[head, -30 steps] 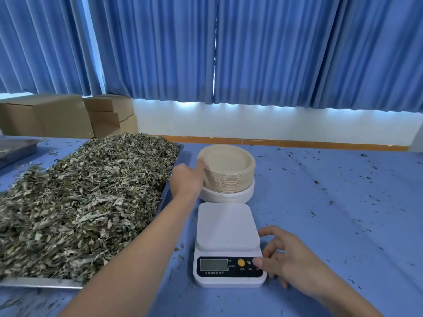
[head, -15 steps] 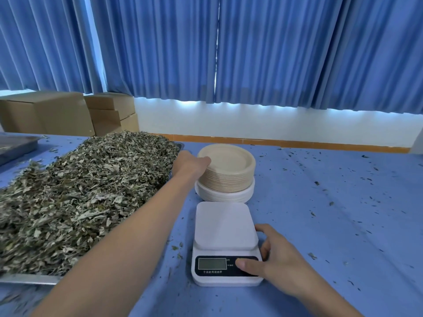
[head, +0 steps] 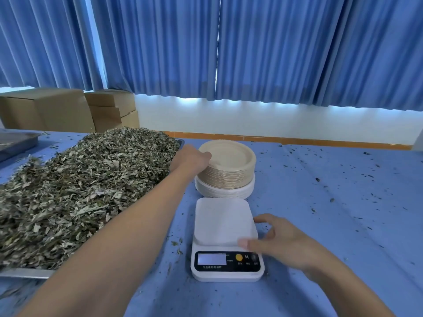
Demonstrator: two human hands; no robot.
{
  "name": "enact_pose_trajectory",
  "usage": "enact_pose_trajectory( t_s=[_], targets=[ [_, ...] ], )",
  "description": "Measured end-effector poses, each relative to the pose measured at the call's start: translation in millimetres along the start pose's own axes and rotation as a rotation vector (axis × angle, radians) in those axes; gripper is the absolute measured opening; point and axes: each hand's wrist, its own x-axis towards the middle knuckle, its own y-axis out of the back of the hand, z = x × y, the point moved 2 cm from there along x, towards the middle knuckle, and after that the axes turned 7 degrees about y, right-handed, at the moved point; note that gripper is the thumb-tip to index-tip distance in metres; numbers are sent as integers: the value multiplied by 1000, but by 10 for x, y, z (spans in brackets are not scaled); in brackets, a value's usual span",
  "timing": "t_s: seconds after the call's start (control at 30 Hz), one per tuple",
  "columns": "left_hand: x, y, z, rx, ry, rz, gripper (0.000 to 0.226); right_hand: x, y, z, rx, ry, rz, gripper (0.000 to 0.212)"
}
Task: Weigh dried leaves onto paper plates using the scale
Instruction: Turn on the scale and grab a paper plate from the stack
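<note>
A white digital scale sits on the blue table in front of me, its platform bare and its display lit. Behind it stands a stack of tan paper plates on a lower stack of white plates. My left hand reaches to the left rim of the tan stack, thumb on the top plate's edge and fingers curled round the side. My right hand hovers at the scale's right side, fingers loosely spread, thumb tip just above the button panel. A large heap of dried leaves fills a metal tray at left.
Cardboard boxes stand behind the leaf tray against blue curtains. Another metal tray shows at the far left. Leaf crumbs are scattered over the blue table to the right.
My right thumb has lifted off the scale's buttons and the hand has drawn slightly right, and the display has lit up. My left hand has closed onto the rim of the plate stack.
</note>
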Motion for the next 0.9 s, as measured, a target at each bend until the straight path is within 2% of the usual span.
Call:
enact_pose_trajectory(
  t_s=[0.07, 0.13, 0.17, 0.27, 0.33, 0.4, 0.5, 0.67, 0.8, 0.9],
  targets=[
    [-1, 31, 33, 94, -37, 33, 18, 129, 177, -106, -140, 81, 225, 56],
    [-5, 56, 59, 161, -64, 66, 22, 303, 287, -295, -328, 277, 447, 46],
    [-10, 60, 73, 191, -79, 86, 22, 393, 302, -393, -416, 379, 501, 45],
    [-17, 42, 81, 278, -96, 140, 32, 716, 289, -599, -670, 588, 443, 42],
    [-24, 32, 73, 301, -106, 160, 36, 928, 288, -676, -793, 599, 359, 35],
    [-10, 5, 41, 262, -94, 159, 39, 1089, 308, -736, -809, 598, 288, 32],
    [-34, -64, -54, 11, -35, 104, 32, 1206, 365, -785, -676, 626, 201, 20],
    [-272, -237, -277, -665, 48, -70, 22, 1317, 431, -795, -527, 665, 110, 15],
    [-460, -350, -313, -968, 58, -271, 25, 1387, 489, -793, -407, 667, 79, 11],
    [-540, -401, -314, -1056, 51, -323, 24, 1402, 535, -793, -305, 676, 84, 11]
  ],
)
